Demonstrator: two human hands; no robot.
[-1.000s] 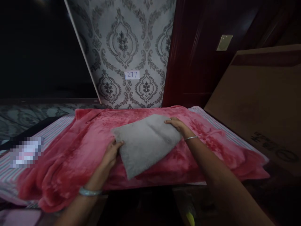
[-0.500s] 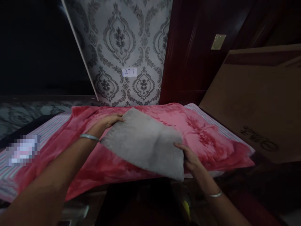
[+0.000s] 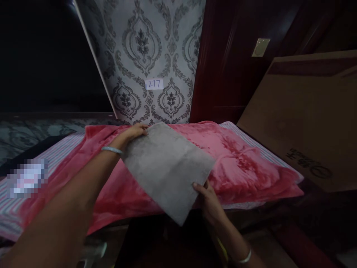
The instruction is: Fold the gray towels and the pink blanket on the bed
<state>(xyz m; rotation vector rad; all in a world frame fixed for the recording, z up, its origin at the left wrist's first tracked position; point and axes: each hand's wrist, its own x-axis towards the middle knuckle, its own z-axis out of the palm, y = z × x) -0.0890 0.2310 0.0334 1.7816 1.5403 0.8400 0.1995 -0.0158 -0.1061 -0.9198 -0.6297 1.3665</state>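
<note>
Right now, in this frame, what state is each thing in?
Grey cloth: spread, held in both hands.
Left hand: gripping its far left edge.
Right hand: gripping its near right edge, thumb on top.
Pink blanket: laid out, rumpled.
Dark screen: unlit.
Paper label: on the wall, reading 277.
Cardboard box: open or shut, cannot tell.

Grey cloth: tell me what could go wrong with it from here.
The grey cloth is held only near its edges, so it could slip from the left hand or right hand. Its lowest corner shows past the front edge of the pink blanket, so if released it might slide off.
</note>
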